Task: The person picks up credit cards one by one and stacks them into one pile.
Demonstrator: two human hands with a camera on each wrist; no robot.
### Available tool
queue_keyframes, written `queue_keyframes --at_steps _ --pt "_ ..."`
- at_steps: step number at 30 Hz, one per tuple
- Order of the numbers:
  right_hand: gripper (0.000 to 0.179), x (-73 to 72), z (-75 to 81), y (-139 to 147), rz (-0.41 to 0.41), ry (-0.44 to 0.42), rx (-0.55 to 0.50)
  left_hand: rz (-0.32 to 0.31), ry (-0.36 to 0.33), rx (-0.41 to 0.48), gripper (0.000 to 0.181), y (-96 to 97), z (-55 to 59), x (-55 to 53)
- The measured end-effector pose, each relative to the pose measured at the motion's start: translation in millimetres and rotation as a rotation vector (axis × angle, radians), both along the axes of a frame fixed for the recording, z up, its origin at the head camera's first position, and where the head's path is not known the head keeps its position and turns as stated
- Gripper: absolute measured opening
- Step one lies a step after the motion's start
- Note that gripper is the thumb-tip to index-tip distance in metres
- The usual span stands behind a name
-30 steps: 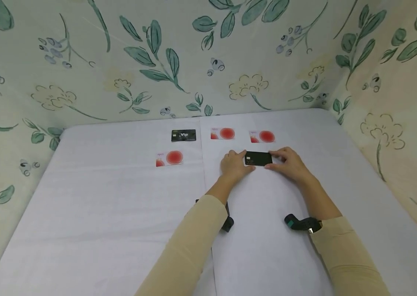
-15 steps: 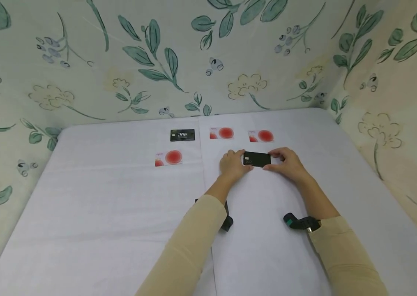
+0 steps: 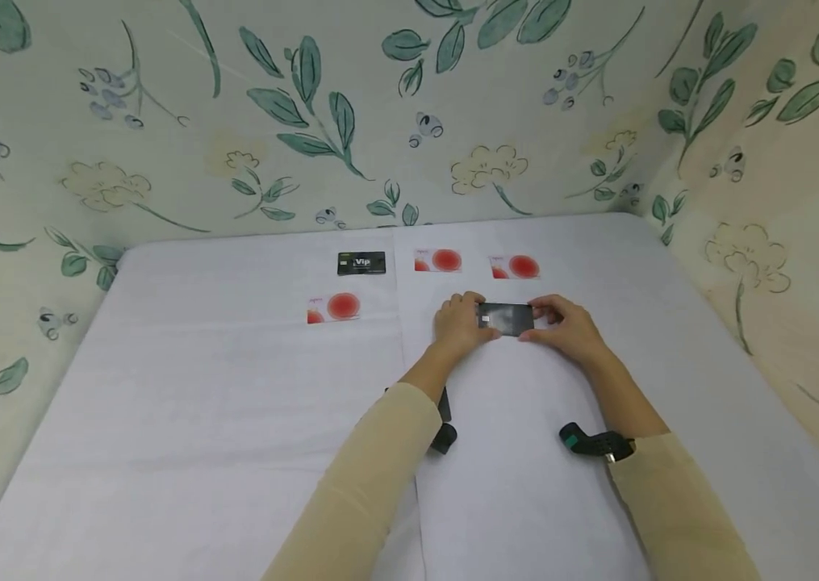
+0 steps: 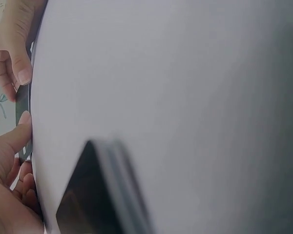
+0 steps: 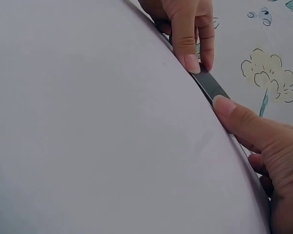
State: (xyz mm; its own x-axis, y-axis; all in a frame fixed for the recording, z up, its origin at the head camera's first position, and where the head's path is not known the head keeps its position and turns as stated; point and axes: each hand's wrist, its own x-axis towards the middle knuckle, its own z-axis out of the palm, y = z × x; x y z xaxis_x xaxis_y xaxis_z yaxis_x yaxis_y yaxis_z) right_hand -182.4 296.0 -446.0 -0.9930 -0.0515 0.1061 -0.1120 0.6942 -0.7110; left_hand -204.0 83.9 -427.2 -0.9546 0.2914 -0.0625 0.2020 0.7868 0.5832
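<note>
A black card [image 3: 507, 319] with a small chip at its left end is pinched between both hands, close over the white table. My left hand [image 3: 458, 324] grips its left end, thumb on the near edge and fingers on the far one. At the opposite end my right hand [image 3: 566, 329] holds it the same way. In the left wrist view, both thumbs press on the near side of the card [image 4: 22, 105]. The right wrist view shows the card [image 5: 211, 84] edge-on between the thumbs. Glare now covers its face, so any print is unreadable.
Behind the hands lie two red-and-white cards, one in the middle [image 3: 438, 260] and one to the right [image 3: 515, 267]. A black Vip card [image 3: 361, 263] and another red-and-white card [image 3: 333, 307] lie further left. Leaf-patterned cloth [image 3: 351, 113] rises behind the white table [image 3: 198, 403].
The black card has shifted slightly toward me and tilted, so its face now catches the light and the VIP lettering is lost. Both hands keep their hold; the other cards stay put.
</note>
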Motion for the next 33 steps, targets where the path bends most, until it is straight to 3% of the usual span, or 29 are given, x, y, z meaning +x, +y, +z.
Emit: queue_keyframes --at_steps 4,12,18,25,33 --pt "0.066 2.6 -0.4 -2 -0.019 -0.022 -0.033 0.0 0.01 0.033 0.059 -1.0 -0.2 0.2" --pt "0.073 1.9 1.4 0 0.069 -0.06 -0.001 -0.052 0.041 0.012 0.065 -3.4 1.6 2.2" --pt "0.071 3.1 1.9 -1 0.064 -0.073 0.006 -0.077 0.038 0.031 0.068 -7.5 2.7 2.6" --pt "0.067 4.4 5.6 -4 0.077 -0.07 -0.034 -0.106 -0.026 0.137 0.065 -17.4 6.4 -1.3" --pt "0.065 8.5 21.7 -6 0.137 -0.065 -0.007 -0.145 -0.081 0.254 0.064 -30.3 18.0 0.0"
